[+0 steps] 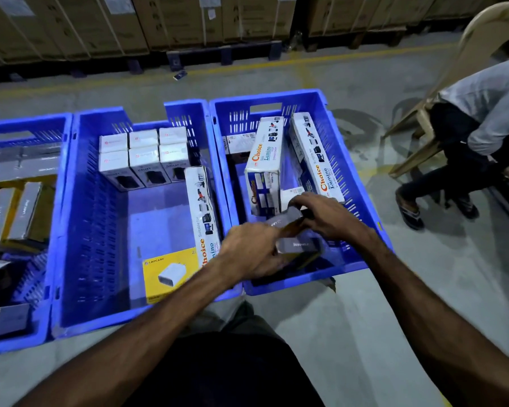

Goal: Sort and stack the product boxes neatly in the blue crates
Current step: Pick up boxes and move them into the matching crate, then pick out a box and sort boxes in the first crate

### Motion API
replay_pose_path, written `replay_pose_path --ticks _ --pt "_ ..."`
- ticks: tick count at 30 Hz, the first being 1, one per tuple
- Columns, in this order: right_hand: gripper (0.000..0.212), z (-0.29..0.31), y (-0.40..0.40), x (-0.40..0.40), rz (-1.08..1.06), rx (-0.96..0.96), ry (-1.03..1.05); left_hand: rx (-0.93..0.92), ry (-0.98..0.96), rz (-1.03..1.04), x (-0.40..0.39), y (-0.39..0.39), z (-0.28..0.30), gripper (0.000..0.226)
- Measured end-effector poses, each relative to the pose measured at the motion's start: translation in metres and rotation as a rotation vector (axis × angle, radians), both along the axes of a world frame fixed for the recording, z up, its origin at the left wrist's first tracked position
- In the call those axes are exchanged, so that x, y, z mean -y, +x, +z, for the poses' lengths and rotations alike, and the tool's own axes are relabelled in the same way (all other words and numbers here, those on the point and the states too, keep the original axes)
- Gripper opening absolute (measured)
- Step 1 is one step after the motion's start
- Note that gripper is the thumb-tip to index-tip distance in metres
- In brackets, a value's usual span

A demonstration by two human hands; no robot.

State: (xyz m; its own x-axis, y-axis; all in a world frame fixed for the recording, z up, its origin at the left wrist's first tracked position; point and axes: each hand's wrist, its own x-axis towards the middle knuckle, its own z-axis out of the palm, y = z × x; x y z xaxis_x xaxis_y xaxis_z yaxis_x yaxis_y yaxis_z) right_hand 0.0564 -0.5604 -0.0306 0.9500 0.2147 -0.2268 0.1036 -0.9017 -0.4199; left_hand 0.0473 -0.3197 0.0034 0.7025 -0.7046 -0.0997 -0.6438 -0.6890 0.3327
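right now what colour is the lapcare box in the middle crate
Yellow, with a white charger pictured on it: the Lapcare box, seen in the head view.

Slotted blue plastic on the right crate (350, 183), faintly glossy. Inside it, shiny printed card on the Choice box (265, 165). Left of that crate, matt white card on the small boxes (143, 155) and smooth yellow card on the Lapcare box (168, 273). Beyond the crate, rough grey concrete floor (394, 304), moulded beige plastic chair (453, 77).
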Motion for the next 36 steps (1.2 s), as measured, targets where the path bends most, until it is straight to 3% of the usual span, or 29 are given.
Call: replay_pose_path --ticks 4,6,10,12,16,18,21,23,27,32,36 --pt "0.04 0.04 0.004 0.016 -0.069 0.012 0.154 -0.24 -0.194 0.142 -0.043 0.016 0.022 0.046" --pt "0.033 0.058 0.009 0.024 -0.107 -0.01 0.26 -0.455 -0.38 0.204 -0.063 0.023 0.024 0.05" --pt "0.032 0.089 0.005 0.03 -0.246 -0.057 0.593 -0.732 -0.729 0.332 -0.095 0.028 0.031 0.033" --pt "0.036 0.093 -0.001 0.026 -0.331 -0.033 0.764 -0.792 -0.849 0.403 -0.111 0.026 0.033 0.03" --pt "0.046 0.085 -0.008 -0.011 -0.49 -0.015 1.026 -0.877 -1.083 0.625 -0.143 0.017 0.031 0.058" --pt "0.041 0.082 -0.009 -0.039 -0.53 -0.012 1.114 -0.902 -1.217 0.74 -0.161 0.013 0.033 0.055" --pt "0.039 0.077 -0.003 -0.086 -0.573 -0.033 1.198 -0.881 -1.318 0.877 -0.189 0.006 0.044 0.025" --pt "0.03 0.076 0.005 -0.123 -0.597 -0.055 1.249 -0.814 -1.347 0.954 -0.212 0.001 0.051 0.018" --pt "0.014 0.074 0.017 -0.205 -0.615 -0.139 1.279 -0.7 -1.35 1.086 -0.269 -0.008 0.058 0.018" --pt "0.017 0.069 0.021 -0.314 -0.558 -0.202 1.158 -0.552 -1.384 1.309 -0.357 -0.026 0.053 0.013" --pt "0.025 0.074 0.028 -0.397 -0.501 -0.253 1.004 -0.318 -1.248 1.447 -0.433 -0.037 0.052 0.02"
